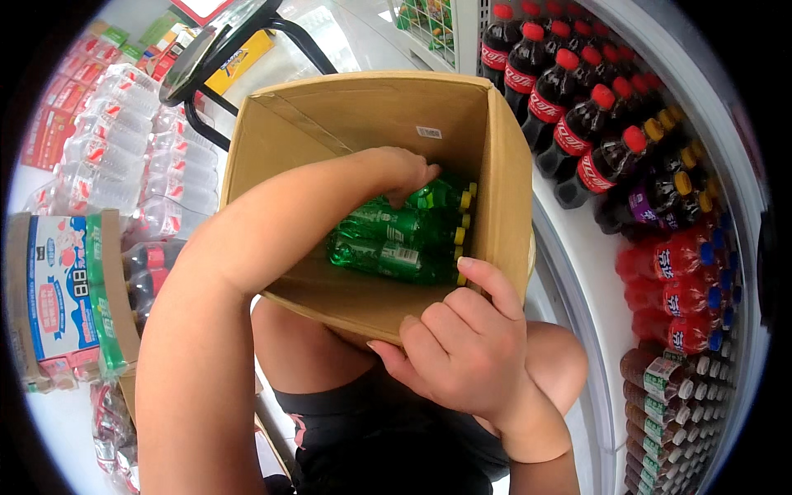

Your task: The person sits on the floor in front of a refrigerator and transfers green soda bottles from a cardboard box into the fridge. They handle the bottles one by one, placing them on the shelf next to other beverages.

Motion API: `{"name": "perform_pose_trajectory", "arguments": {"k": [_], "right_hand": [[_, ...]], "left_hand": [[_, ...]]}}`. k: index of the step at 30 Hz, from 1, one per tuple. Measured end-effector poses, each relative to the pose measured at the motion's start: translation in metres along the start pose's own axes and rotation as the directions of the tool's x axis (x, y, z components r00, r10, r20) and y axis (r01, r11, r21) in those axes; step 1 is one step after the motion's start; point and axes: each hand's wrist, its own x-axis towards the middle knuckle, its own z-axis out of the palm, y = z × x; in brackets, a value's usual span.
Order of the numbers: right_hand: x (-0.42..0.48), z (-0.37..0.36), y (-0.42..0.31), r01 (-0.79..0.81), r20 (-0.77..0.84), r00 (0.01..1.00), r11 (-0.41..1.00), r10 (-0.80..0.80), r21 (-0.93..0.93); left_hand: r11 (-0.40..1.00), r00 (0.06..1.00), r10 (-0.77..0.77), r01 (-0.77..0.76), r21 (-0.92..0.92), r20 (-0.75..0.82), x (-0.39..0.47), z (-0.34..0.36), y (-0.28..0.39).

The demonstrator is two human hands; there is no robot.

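Observation:
An open cardboard box point(371, 102) is tilted towards me at my knees. Inside it, several green plastic bottles with yellow caps point(396, 232) lie on their sides, caps to the right. My left hand point(405, 176) reaches into the box from the left, its fingers at the uppermost green bottle point(436, 195). Part of that bottle and some of the fingers are hidden, so I cannot tell whether the hand grips it. My right hand point(461, 346) holds the near right corner of the box, fingers hooked over the rim.
To the right, a curved cooler shelf point(572, 247) holds cola bottles point(569, 130), red drink bottles point(671, 263) and brown drink bottles point(662, 380). Wrapped water packs point(114, 142) and a cardboard drinks case point(65, 288) stand left. A black-framed stool point(204, 65) is beyond the box.

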Motion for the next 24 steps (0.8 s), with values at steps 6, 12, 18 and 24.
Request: {"name": "perform_pose_trajectory", "arguments": {"k": [6,12,18,24], "right_hand": [[-0.004,0.003,0.000,0.026,-0.028,0.999,1.000,-0.026,0.011],[0.005,0.000,0.012,0.020,-0.057,0.998,1.000,-0.019,0.016],[0.009,0.007,0.018,0.037,-0.140,0.990,0.999,-0.031,0.037],[0.019,0.012,0.027,0.051,-0.222,0.975,0.996,-0.033,0.076]], "left_hand": [[0.999,0.996,0.032,-0.033,-0.015,-0.084,-0.033,-0.007,-0.004],[0.964,0.898,0.040,-0.150,-0.221,-0.438,-0.111,-0.030,-0.007],[0.629,0.673,-0.331,-0.364,-0.686,-0.661,-0.207,-0.029,-0.005],[0.424,0.370,-0.541,-0.655,-0.625,-0.755,-0.288,-0.013,0.015]]}}
